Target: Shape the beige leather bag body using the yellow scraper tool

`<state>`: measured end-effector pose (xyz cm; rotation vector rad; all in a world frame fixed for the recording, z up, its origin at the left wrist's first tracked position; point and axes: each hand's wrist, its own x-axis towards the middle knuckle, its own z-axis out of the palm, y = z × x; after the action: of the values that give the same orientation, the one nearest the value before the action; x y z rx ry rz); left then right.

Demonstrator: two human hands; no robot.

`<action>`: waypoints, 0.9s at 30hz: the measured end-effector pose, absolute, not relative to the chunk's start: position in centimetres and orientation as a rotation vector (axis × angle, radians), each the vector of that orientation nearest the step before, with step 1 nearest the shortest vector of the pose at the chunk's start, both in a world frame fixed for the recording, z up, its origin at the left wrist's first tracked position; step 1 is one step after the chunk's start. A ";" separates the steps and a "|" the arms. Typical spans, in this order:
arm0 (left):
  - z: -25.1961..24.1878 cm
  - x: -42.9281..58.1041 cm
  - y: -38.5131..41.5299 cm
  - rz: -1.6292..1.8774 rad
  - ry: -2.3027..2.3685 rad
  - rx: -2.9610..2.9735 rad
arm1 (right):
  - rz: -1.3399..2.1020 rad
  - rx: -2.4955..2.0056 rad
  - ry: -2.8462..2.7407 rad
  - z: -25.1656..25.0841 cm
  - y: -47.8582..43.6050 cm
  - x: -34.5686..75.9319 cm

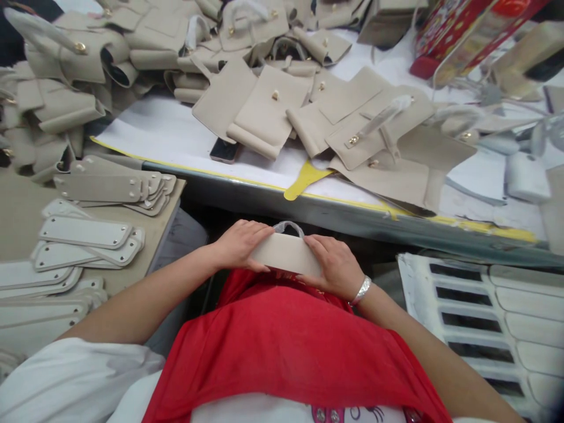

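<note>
Resting across the lap, one beige strap piece (287,254), long axis running left to right, lies level just below the tabletop edge (352,216). Left hand (240,244) is clamped on its left end, fingers curled over the top edge; right hand (335,267) is clamped on its right end, a silver bracelet (362,290) at that wrist. Both hands sit equally near, one at each end, the piece spanning the gap between them. Behind the piece a thin clear plastic loop (288,226) shows (what it belongs to cannot be told).

Beneath: red apron (282,346) over the lap.

To the left: side board (22,217) carrying stacks of pale strap blanks (83,232) with small holes at the ends, and a darker beige stack (110,185) beyond them.

Ahead, well apart: white-covered tabletop heaped with beige bag panels (264,108) bearing gold studs; a phone (224,151) lying among them; a yellow scrap (306,178) at the edge.

To the right: white slatted rack (484,305); a red box (449,29) far back.
</note>
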<state>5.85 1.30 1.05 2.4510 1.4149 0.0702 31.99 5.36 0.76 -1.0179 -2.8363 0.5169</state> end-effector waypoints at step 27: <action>0.4 8.4 2.1 0.080 1.344 2.503 | 0.588 -1.022 -2.802 0.8 5.7 32.2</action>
<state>8.44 2.06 0.40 2.5026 1.3436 0.0804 32.24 5.68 0.85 -1.0223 -2.8016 0.5877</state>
